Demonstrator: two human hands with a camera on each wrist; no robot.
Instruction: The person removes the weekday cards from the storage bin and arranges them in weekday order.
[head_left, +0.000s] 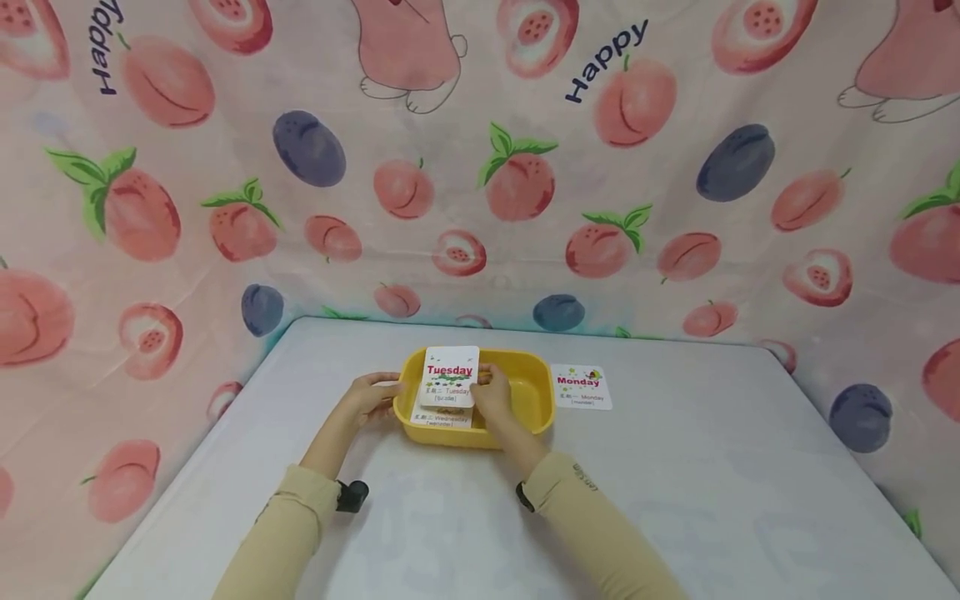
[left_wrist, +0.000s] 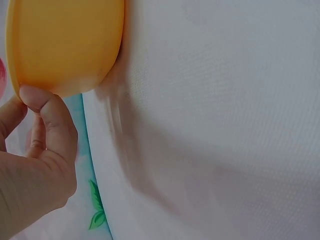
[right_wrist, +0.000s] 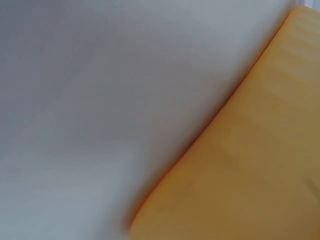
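sleeve [head_left: 600, 533] — tuesday card [head_left: 452, 377] in fingers [head_left: 485, 377]

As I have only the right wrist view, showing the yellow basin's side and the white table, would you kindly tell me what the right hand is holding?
Observer: The head view shows the right hand holding the Tuesday card by its right edge.
Operator: Thank you; what is the other one doing?
Observer: The left hand is pinching the rim of the yellow basin.
Operator: Does any card lie outside it?
Observer: Yes, the Monday card lies on the white table, just right of the basin.
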